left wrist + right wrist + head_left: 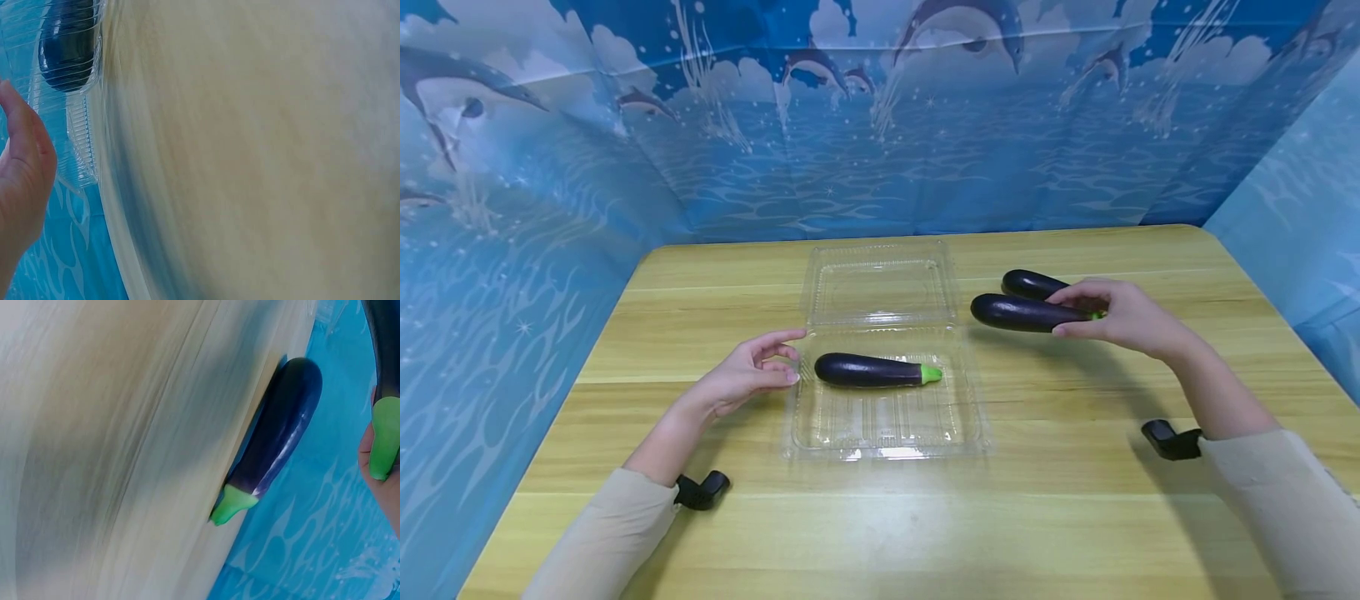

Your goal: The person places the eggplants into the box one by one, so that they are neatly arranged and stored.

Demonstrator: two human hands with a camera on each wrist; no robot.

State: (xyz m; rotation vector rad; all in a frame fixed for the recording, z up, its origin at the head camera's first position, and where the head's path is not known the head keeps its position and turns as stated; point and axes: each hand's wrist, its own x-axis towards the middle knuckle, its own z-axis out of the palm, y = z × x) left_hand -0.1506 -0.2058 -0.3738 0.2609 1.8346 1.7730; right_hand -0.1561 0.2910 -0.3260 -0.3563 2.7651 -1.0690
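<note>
My right hand (pixel 1116 321) grips an eggplant (pixel 1018 313) near its green stem end, held above the table. Behind it lies another eggplant (pixel 1033 284), partly covered by the hand in the head view; its whole length and green cap show in the right wrist view (pixel 275 434). A third eggplant (pixel 868 370) rests in the base of an open clear plastic clamshell box (pixel 887 429), its stem pointing right. My left hand (pixel 748 371) is at the box's left edge, fingers loosely bent with a gap between thumb and fingertips, holding nothing.
The box's clear lid (pixel 880 283) lies folded back, away from me. All of this is on a wood-grain table (pixel 880 525). A blue dolphin-patterned cloth (pixel 880 167) hangs behind and along the sides. Black straps with cameras (pixel 1172 440) sit at both wrists.
</note>
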